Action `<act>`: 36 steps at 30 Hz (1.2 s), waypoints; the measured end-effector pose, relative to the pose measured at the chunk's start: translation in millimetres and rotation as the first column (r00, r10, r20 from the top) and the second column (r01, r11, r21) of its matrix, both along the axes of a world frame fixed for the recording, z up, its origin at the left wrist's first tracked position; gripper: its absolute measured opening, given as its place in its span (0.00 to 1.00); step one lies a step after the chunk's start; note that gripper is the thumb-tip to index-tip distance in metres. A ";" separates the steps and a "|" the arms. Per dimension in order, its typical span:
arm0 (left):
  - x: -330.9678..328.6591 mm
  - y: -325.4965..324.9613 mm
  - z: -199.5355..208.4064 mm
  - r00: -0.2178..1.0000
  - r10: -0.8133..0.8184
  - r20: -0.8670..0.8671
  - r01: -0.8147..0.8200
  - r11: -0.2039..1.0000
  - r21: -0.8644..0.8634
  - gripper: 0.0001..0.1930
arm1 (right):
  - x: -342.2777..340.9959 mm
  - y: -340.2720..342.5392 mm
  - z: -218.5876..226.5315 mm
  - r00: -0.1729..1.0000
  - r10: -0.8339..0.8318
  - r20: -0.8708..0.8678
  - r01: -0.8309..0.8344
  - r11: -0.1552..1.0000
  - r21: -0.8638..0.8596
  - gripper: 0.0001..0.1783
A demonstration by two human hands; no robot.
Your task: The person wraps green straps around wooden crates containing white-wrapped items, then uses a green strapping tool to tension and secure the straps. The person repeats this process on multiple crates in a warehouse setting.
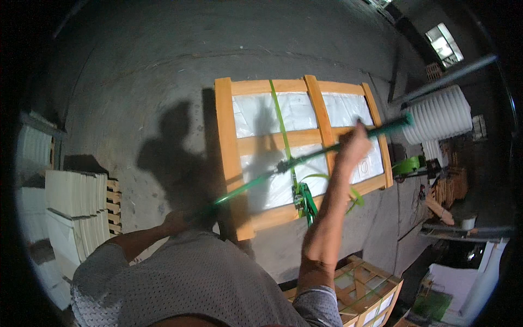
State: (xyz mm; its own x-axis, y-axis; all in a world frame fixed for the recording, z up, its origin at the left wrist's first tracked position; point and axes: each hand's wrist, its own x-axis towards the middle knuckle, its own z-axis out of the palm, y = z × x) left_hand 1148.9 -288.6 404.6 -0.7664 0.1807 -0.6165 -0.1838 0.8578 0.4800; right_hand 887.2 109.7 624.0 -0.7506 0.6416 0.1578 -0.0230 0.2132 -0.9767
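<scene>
Our left hand (175, 222) lies in shadow near the lower end of the long green tool (310, 156); we cannot tell whether it is closed. Rightward, the tool slants over the wood-framed crate (227, 136) and its green strap (277, 106), with our right hand (355, 146) clamped around its upper part.

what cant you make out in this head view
All in the head view:
- Left hand: dark shadow and blur obscure its grip on the green pole.
- Inside the large crate: hidden by white wrap.
- Smaller crate: partly behind the right arm, cut off by the lower edge.
</scene>
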 end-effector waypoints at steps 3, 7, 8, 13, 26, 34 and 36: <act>-10.9 15.5 -47.1 0.941 0.156 0.302 -0.188 0.979 0.079 0.26 | 32.0 -118.6 -50.9 0.915 0.396 0.082 -0.392 0.820 0.417 0.08; -24.4 36.0 -92.4 0.944 -0.280 -0.174 0.320 0.905 0.281 0.20 | 98.9 -217.5 -138.0 0.611 0.629 0.481 -0.712 0.170 0.682 0.17; -27.6 38.9 -99.0 0.886 -0.380 -0.267 0.445 0.859 0.254 0.20 | 111.1 -222.1 -155.7 0.536 0.625 0.567 -0.764 0.073 0.641 0.19; -37.9 56.3 -117.8 0.871 -0.445 -0.206 0.489 0.821 0.294 0.24 | 160.0 -199.9 -193.3 0.499 0.767 0.403 -0.810 0.246 0.533 0.17; -54.2 89.2 -50.1 0.838 -0.130 0.530 0.013 0.976 0.220 0.20 | 252.3 91.5 -180.5 0.864 -0.154 0.480 -0.151 0.829 0.539 0.16; -71.4 134.3 -43.4 0.947 -0.313 0.066 0.318 0.945 -0.079 0.17 | 210.8 169.3 -211.6 0.127 0.116 0.985 -0.719 0.694 0.011 0.32; -63.7 163.5 -53.2 0.976 -0.078 -0.203 0.095 0.993 0.077 0.13 | 209.3 178.8 -229.2 0.064 0.191 0.980 -0.685 0.723 -0.096 0.32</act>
State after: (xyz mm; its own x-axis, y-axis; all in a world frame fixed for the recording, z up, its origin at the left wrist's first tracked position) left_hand 1085.2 -125.1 351.4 -0.8517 0.2969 -0.4319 -0.0040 0.8205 0.5717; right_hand 1096.5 288.5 394.8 -0.6019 0.2156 -0.7689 0.5618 0.7986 -0.2158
